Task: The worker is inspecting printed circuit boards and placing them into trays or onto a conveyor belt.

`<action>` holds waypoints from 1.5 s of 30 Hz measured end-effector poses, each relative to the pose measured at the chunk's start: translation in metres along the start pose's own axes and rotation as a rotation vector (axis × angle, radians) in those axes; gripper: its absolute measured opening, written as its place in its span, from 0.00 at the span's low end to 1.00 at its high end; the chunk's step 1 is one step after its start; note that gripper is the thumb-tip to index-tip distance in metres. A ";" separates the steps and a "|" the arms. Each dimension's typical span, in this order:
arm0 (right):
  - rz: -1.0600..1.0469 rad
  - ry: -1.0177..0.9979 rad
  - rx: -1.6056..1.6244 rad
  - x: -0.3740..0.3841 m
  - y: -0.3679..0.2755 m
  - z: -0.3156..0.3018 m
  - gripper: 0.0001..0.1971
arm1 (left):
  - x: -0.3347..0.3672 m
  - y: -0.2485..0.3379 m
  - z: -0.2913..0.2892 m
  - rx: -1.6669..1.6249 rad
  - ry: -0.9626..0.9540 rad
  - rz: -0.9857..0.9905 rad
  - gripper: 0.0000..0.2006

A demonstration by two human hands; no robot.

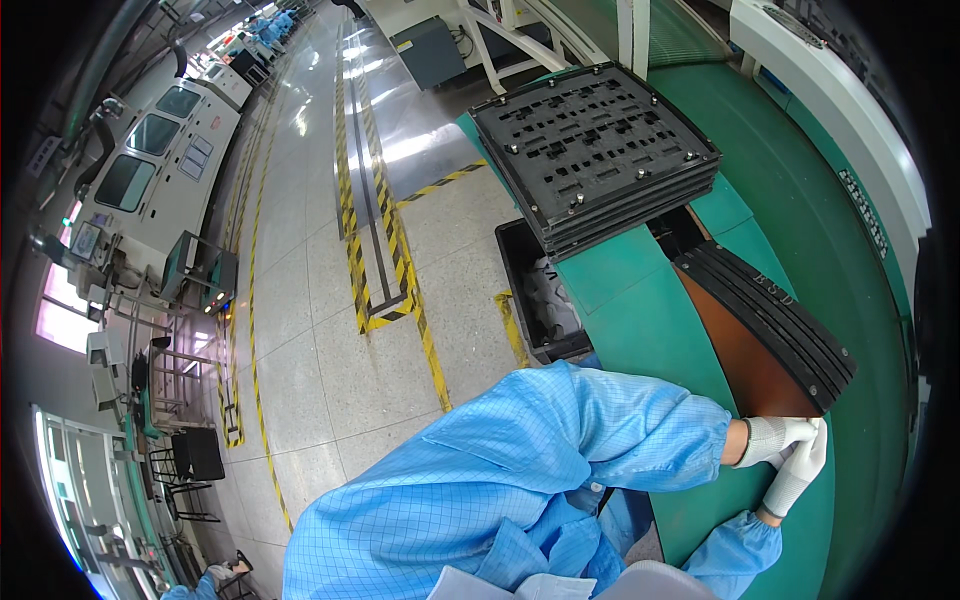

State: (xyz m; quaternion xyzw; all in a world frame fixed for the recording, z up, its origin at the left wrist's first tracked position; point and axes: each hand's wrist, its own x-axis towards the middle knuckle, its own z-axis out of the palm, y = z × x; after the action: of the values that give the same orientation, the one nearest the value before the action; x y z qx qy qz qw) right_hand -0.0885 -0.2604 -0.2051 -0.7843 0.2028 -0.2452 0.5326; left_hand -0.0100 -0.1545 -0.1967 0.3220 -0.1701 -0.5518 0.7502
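Note:
My left hand (774, 440) and my right hand (800, 472), both in white knit gloves, meet at the right side of the green-topped bench (620, 300). Their fingers are bent and pressed close together. Whatever lies between them is too small or too hidden to make out. Just beyond the fingers stands a stack of black-edged plates (770, 310) with a reddish-brown face (765, 365); whether a fingertip touches its near corner I cannot tell. Farther along the bench lies a pile of black fixture trays (600, 140), with slots and small metal pins on top.
A black bin (515, 270) holding pale pieces stands on the floor left of the bench. White machine housing (840, 110) curves along the right. Yellow-black tape (355, 260) marks the floor. White machines (160, 150) and a black chair (197, 455) are at left.

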 end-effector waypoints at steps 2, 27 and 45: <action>-0.001 0.003 0.007 0.001 -0.001 -0.001 0.15 | 0.001 0.000 0.000 -0.007 -0.004 -0.005 0.19; 0.074 0.024 0.078 0.001 0.011 -0.002 0.16 | 0.006 -0.006 -0.005 -0.020 -0.040 0.020 0.19; 0.060 -0.003 0.050 0.000 0.002 0.000 0.15 | 0.001 -0.002 -0.003 -0.033 -0.017 0.008 0.18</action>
State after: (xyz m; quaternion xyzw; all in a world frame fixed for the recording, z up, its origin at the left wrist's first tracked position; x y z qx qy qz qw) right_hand -0.0885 -0.2619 -0.2073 -0.7647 0.2194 -0.2330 0.5593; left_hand -0.0091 -0.1553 -0.1999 0.3042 -0.1687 -0.5542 0.7562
